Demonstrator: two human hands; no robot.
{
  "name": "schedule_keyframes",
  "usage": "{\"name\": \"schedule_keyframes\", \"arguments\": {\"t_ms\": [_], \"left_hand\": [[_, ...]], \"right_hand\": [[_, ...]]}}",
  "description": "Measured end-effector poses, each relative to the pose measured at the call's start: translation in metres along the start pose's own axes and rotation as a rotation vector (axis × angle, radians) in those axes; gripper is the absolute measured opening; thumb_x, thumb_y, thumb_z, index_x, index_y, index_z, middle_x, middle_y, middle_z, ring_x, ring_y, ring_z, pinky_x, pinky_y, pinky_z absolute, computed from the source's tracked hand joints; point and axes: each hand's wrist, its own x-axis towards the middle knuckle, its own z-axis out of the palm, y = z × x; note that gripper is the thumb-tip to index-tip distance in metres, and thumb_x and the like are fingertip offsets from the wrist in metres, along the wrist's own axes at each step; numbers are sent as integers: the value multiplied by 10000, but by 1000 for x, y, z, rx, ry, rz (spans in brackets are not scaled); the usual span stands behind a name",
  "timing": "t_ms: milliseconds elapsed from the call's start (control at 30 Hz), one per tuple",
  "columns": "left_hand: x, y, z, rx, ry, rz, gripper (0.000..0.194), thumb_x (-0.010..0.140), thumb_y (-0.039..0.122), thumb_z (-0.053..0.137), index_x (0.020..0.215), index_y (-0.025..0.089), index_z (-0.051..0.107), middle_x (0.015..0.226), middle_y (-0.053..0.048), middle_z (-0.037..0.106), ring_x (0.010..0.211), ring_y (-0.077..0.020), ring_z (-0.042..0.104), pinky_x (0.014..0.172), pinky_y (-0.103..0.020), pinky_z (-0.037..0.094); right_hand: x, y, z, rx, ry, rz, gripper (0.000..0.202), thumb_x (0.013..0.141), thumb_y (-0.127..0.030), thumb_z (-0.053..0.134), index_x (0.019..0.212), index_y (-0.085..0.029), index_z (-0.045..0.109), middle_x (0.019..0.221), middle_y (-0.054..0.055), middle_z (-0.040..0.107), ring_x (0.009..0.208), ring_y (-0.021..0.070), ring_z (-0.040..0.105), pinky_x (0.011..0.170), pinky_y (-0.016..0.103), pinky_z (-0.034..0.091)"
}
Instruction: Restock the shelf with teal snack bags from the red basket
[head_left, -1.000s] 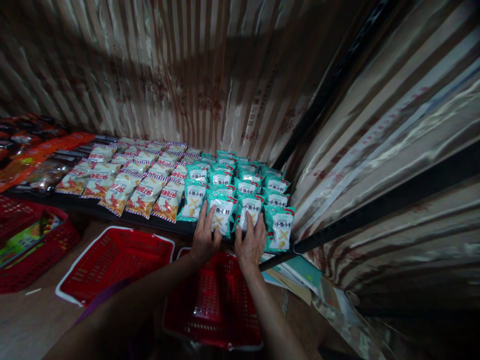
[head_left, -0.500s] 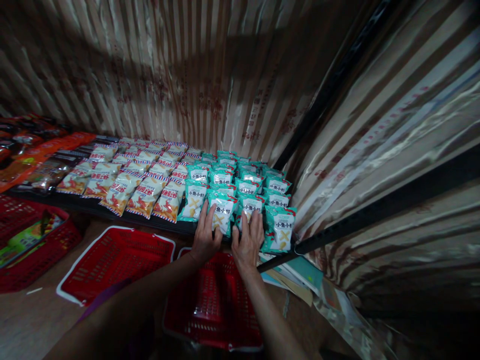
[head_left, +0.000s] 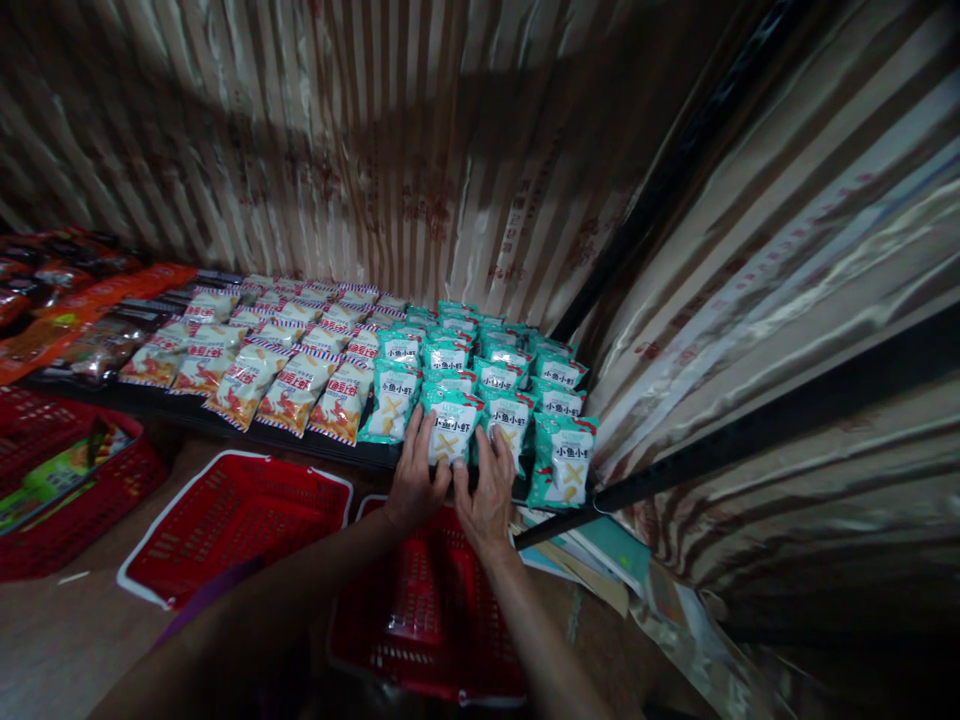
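Several teal-and-white snack bags stand in rows at the right end of a dark shelf (head_left: 367,455). My left hand (head_left: 417,478) rests its spread fingers on the lower left of a front teal bag (head_left: 453,422). Just to its right, my right hand (head_left: 484,492) touches the lower front of the neighbouring teal bag (head_left: 510,415), its fingers apart. The thumbs lie close to each other below the bags. Another teal bag (head_left: 562,460) stands at the right end of the front row, untouched.
White-and-orange snack bags (head_left: 247,385) lie left of the teal ones, with orange packages (head_left: 45,325) farther left. Red baskets (head_left: 240,520) (head_left: 427,610) sit below the shelf. A dark metal bar (head_left: 675,460) crosses at the right, before striped sheeting (head_left: 480,150).
My right hand has shifted slightly left, closer to my left hand, uncovering more of its bag. My left hand has moved slightly right. The view has shifted a little.
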Motion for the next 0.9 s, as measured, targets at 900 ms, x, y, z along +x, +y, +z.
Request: {"name": "schedule_keyframes", "arguments": {"t_ms": [900], "left_hand": [[36, 3, -14, -433, -112, -383, 594, 936, 489, 252, 1401, 135, 357, 1481, -104, 337, 1384, -215, 277, 1153, -415, 230]], "right_hand": [[-2, 3, 16, -2, 63, 60, 612, 884, -359, 487, 1425, -179, 266, 1245, 159, 553, 1148, 259, 515, 1038, 552, 311]]}}
